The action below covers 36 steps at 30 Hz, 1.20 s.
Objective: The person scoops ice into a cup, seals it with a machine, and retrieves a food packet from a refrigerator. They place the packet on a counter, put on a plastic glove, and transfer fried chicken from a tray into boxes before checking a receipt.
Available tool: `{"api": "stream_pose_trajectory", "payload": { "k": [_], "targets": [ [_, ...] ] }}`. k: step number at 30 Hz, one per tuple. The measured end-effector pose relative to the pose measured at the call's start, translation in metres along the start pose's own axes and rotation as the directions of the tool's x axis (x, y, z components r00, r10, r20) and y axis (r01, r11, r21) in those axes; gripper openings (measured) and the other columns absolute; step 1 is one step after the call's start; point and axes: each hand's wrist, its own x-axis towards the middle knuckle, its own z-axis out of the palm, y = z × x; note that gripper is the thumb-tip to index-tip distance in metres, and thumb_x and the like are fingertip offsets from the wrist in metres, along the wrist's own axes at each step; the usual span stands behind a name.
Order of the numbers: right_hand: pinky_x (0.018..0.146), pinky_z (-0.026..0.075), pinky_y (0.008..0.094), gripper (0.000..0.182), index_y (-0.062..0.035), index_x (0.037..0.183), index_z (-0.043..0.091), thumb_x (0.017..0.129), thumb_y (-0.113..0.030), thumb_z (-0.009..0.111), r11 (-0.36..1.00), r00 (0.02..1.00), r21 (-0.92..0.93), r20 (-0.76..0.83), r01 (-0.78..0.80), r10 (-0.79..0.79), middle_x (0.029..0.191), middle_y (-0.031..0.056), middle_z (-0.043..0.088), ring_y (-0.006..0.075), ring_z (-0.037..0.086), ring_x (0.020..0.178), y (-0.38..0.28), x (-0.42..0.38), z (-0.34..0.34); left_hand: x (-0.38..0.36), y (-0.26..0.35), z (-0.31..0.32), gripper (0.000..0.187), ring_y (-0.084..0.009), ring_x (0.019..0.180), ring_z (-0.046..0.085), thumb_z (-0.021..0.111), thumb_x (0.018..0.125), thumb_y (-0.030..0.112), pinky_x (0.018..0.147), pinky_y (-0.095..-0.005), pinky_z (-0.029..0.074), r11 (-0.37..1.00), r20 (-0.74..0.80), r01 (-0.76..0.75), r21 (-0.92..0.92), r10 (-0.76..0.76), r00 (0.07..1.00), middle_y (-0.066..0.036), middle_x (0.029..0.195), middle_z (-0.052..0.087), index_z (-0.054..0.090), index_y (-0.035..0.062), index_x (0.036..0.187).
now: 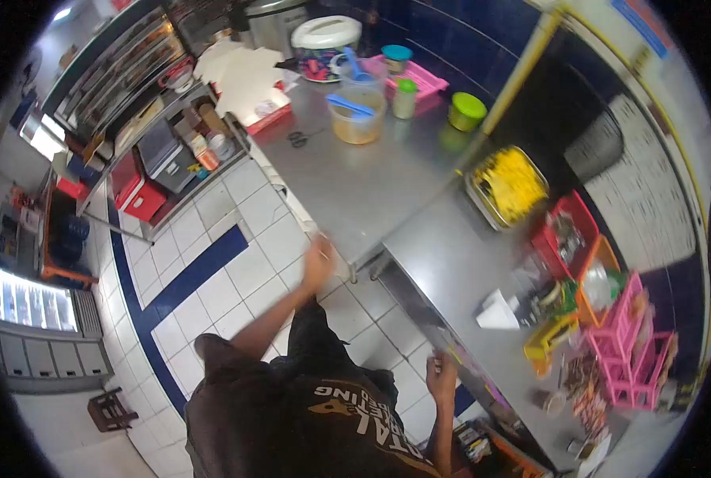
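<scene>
My left hand [318,263] is over the tiled floor, close to the corner of the steel table [347,191]. Its fingers are blurred, and whether it holds anything is unclear. Beside the edge of the right-hand steel counter [443,255] is my right hand [441,373], its fingers curled; what they hold, if anything, is too small to make out. A metal tray of yellow food [515,185] sits on the counter beyond both hands. A white piece of paper or box [499,311] lies nearer to my right hand.
A clear tub with a blue utensil [357,119], a green-lidded jar [404,99], a lime container [467,112] and scissors [298,139] stand on the table. Red bin [566,235] and pink baskets [622,342] line the right counter. A red cooler [138,191] is at left.
</scene>
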Motion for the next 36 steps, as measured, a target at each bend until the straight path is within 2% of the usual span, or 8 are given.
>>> {"api": "stream_pose_trajectory", "payload": {
  "k": [1,5,11,20,24,27,30,36],
  "targets": [
    [0.067,0.056,0.034,0.026,-0.0005,0.114,0.062,0.091,-0.012,0.062,0.996,0.995,0.011,0.043,0.093,-0.093,0.099,0.018,0.069,0.0285,0.07,0.084,-0.033,0.036,0.021,0.059,-0.051,-0.034,0.018,-0.0176,0.064,0.057,0.052,0.094,0.007,0.058,-0.0321,0.049,0.998,-0.163,-0.04,0.045,0.047,0.986,-0.006,0.077,0.058,0.056,0.003,0.112],
    [0.068,0.056,0.0367,0.024,-0.0018,0.111,0.063,0.09,-0.013,0.062,0.959,0.937,0.059,0.204,0.277,-0.284,0.1,0.0183,0.069,0.0295,0.07,0.084,-0.189,0.161,0.135,0.255,-0.16,-0.146,0.029,-0.0146,0.065,0.059,0.046,0.096,0.014,0.053,-0.0266,0.047,0.723,-0.271,0.298,-0.623,-0.557,0.785,-0.007,0.083,0.06,0.051,0.0056,0.124],
    [0.078,0.052,0.0452,0.022,-0.0032,0.106,0.062,0.087,-0.013,0.062,0.767,0.769,-0.075,0.017,0.638,-0.638,0.099,0.0172,0.065,0.0373,0.065,0.088,-0.383,0.341,0.332,0.413,-0.257,-0.192,0.033,-0.0173,0.069,0.062,0.04,0.094,0.009,0.058,-0.0298,0.05,0.768,-0.158,0.287,-0.572,-0.447,0.88,-0.01,0.089,0.062,0.052,0.0056,0.124],
    [0.093,0.046,0.0491,0.043,-0.0003,0.124,0.054,0.087,-0.02,0.063,0.608,0.626,-0.237,0.003,0.758,-0.78,0.116,0.0237,0.057,0.0424,0.055,0.11,-0.542,0.496,0.487,0.445,-0.231,-0.146,0.061,-0.0189,0.059,0.064,0.05,0.1,0.028,0.052,-0.0311,0.056,0.48,0.212,0.514,-0.711,-0.55,0.807,-0.014,0.09,0.059,0.024,0.0081,0.152],
    [0.094,0.046,0.0488,0.048,0.0017,0.128,0.052,0.086,-0.02,0.063,0.641,0.707,-0.303,0.373,0.705,-0.601,0.117,0.0261,0.057,0.0444,0.054,0.109,-0.569,0.525,0.509,0.463,-0.238,-0.14,0.059,-0.0192,0.056,0.063,0.05,0.101,0.02,0.049,-0.0306,0.054,0.77,0.197,0.455,-0.447,-0.412,0.89,-0.014,0.081,0.062,0.025,0.0024,0.151],
    [0.095,0.046,0.0476,0.047,0.0014,0.127,0.053,0.085,-0.018,0.063,0.505,0.503,-0.134,0.474,0.852,-0.723,0.117,0.0271,0.057,0.0446,0.055,0.108,-0.57,0.514,0.514,0.461,-0.247,-0.126,0.058,-0.0178,0.06,0.063,0.048,0.102,0.02,0.055,-0.0299,0.058,0.879,0.096,0.333,-0.34,-0.32,0.942,-0.011,0.078,0.062,0.024,-0.0017,0.15],
    [0.095,0.046,0.0456,0.037,0.0014,0.117,0.061,0.083,-0.014,0.065,0.569,0.577,-0.167,0.438,0.806,-0.689,0.114,0.026,0.06,0.0425,0.058,0.105,-0.576,0.5,0.511,0.452,-0.275,-0.103,0.056,-0.0183,0.064,0.064,0.048,0.102,0.019,0.058,-0.0284,0.058,0.919,0.011,0.208,-0.335,-0.217,0.976,-0.012,0.084,0.063,0.025,0.0005,0.15],
    [0.07,0.054,0.0403,0.015,-0.0009,0.098,0.067,0.086,-0.009,0.063,0.7,0.711,-0.14,0.053,0.701,-0.701,0.094,0.0179,0.069,0.0348,0.068,0.081,-0.708,0.51,0.472,0.472,-0.307,-0.181,0.037,-0.0198,0.079,0.065,0.044,0.104,0.02,0.071,-0.0337,0.056,0.383,0.317,0.482,-0.788,-0.418,0.851,-0.011,0.107,0.058,0.041,0.0083,0.138]
  ]
}}
